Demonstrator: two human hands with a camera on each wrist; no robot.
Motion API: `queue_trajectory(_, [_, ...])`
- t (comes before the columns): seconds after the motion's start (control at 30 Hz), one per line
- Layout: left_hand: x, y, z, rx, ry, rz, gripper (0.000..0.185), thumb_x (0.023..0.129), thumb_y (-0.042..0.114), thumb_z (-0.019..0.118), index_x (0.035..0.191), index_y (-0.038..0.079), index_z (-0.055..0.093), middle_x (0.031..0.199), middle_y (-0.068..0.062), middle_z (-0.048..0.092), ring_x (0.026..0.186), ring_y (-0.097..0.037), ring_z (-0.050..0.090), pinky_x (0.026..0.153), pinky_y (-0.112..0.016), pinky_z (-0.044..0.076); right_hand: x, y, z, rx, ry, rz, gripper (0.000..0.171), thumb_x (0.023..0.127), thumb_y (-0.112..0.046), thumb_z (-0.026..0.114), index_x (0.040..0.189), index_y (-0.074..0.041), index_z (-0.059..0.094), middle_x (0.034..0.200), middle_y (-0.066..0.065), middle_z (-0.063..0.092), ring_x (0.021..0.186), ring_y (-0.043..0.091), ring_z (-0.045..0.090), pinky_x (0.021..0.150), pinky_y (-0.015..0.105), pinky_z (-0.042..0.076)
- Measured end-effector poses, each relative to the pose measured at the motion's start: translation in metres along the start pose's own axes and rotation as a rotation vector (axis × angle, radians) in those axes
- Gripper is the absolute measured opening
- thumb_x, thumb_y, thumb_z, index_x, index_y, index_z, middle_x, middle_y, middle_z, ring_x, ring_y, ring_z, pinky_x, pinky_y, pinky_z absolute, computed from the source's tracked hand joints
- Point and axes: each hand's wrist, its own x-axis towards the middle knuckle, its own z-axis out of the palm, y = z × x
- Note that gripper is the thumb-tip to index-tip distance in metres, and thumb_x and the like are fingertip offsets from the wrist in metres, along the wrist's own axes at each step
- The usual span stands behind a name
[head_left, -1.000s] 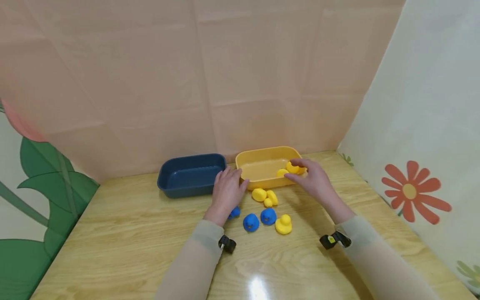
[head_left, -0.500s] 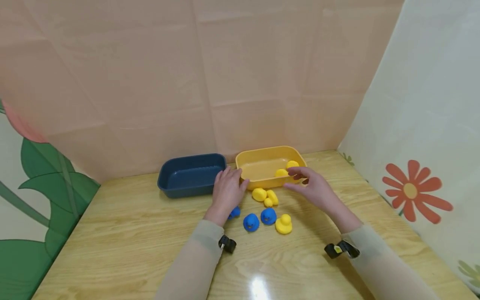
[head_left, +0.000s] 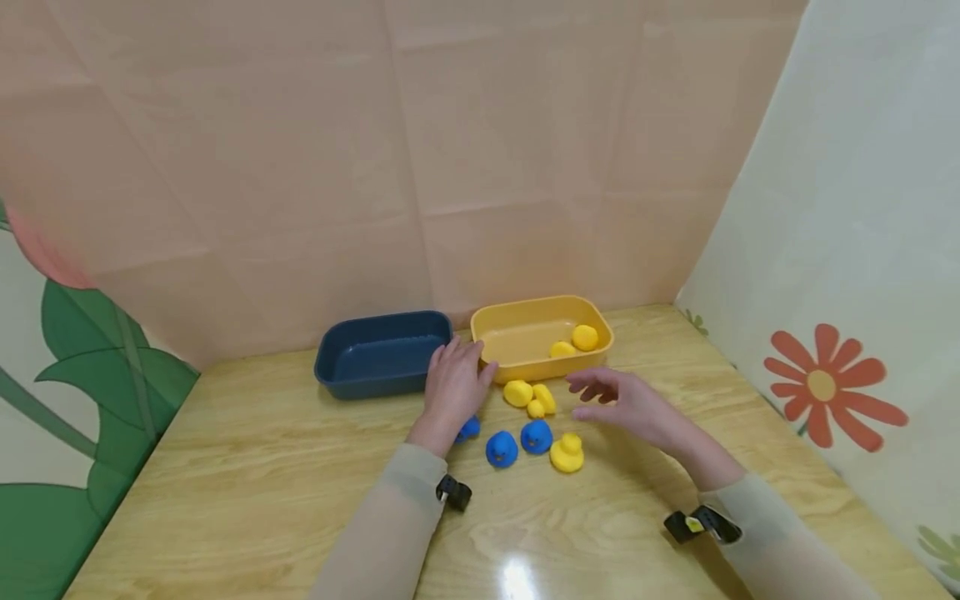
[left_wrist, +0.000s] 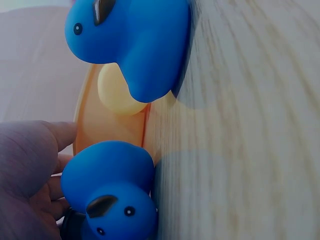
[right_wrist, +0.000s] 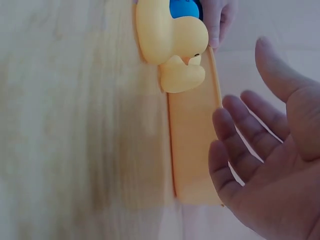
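Note:
My left hand [head_left: 455, 385] rests where the navy tray [head_left: 382, 387] and the yellow tray [head_left: 517, 369] meet, its fairly straight fingers over the rims. Close by it on the table is a partly hidden blue rubber duck [head_left: 468, 428], seen larger in the left wrist view. Two more blue ducks [head_left: 502, 450] stand to its right. My right hand [head_left: 630, 406] hovers right of the loose yellow ducks [head_left: 517, 393], with thumb and fingers apart and nothing between them. Nearer me stands another yellow duck [head_left: 567, 454]. Two yellow ducks [head_left: 585, 337] lie in the yellow tray's right end.
The wooden table [head_left: 247, 483] reaches back to a pinkish cloth wall [head_left: 300, 167]. A white panel with a red flower [head_left: 821, 383] borders the right side. Green printed leaves [head_left: 97, 358] are at the left.
My right hand has drawn back from inside the yellow tray's right end toward me, over the table. Two yellow ducks in the tray now show uncovered. The left hand has stayed put.

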Motion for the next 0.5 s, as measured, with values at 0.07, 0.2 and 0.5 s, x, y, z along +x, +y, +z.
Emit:
queue_trajectory(0.07, [0.0, 0.0, 0.0, 0.002, 0.002, 0.001, 0.055, 0.104, 0.046, 0.054, 0.148, 0.013, 0.053, 0.145, -0.003, 0.057, 0.147, -0.028, 0.032, 0.121, -0.049, 0.018, -0.002, 0.002, 0.0, 0.024, -0.038, -0.003, 0.049, 0.088, -0.042, 0.078, 0.132, -0.024, 0.063, 0.124, 0.004, 0.065, 0.108, 0.025, 0.061, 0.089, 0.037, 0.054])
queue_trajectory(0.2, [0.001, 0.0, 0.0, 0.007, 0.014, 0.006, 0.055, 0.104, 0.046, 0.054, 0.147, 0.013, 0.054, 0.145, -0.003, 0.057, 0.147, -0.029, 0.033, 0.121, -0.05, 0.019, -0.005, 0.004, 0.0, 0.044, -0.082, -0.012, 0.049, 0.088, -0.039, 0.079, 0.131, -0.024, 0.063, 0.125, 0.009, 0.065, 0.107, 0.029, 0.061, 0.088, 0.038, 0.054])
queue_trajectory(0.5, [0.001, 0.0, -0.002, 0.026, 0.003, 0.008, 0.055, 0.104, 0.048, 0.052, 0.148, 0.014, 0.053, 0.145, -0.003, 0.056, 0.147, -0.028, 0.033, 0.12, -0.05, 0.021, -0.012, 0.007, 0.002, 0.033, -0.194, -0.032, 0.052, 0.09, -0.032, 0.078, 0.135, -0.011, 0.061, 0.124, 0.009, 0.065, 0.108, 0.029, 0.06, 0.089, 0.034, 0.054])
